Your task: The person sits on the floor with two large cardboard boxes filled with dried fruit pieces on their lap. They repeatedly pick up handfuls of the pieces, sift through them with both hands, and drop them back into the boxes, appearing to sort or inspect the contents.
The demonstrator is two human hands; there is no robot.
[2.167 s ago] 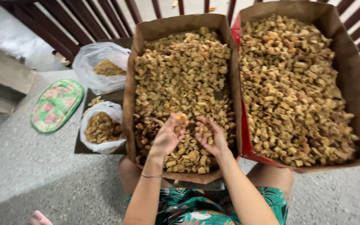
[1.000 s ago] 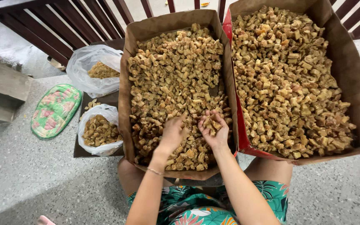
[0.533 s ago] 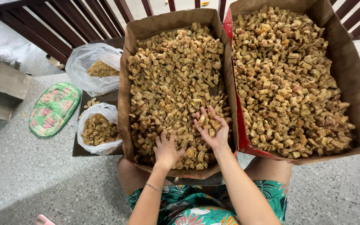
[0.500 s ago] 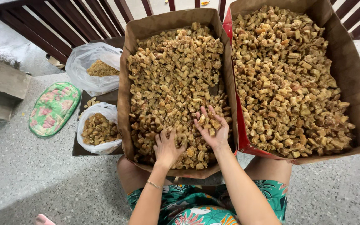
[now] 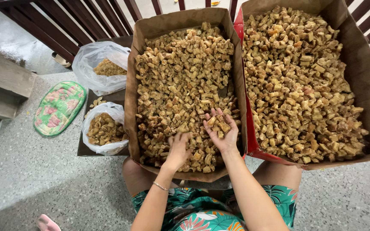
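The paper-lined box [image 5: 138, 85] of golden-brown chunks [image 5: 180, 77] stands directly before your knees, its long axis running straight away from you toward the dark railing [image 5: 86, 17]. Your right hand [image 5: 221, 130] lies palm up and open over the near right part of that box, cupping a few chunks, while your left hand [image 5: 178, 149] rests palm down with fingers loosely spread on the pile just beside it. Touching the box's right wall stands a second, fuller brown box with a red edge [image 5: 240, 30]; left of the box lie two clear plastic bags [image 5: 101, 64] of crumbs and a green flowered oval mat [image 5: 58, 107].
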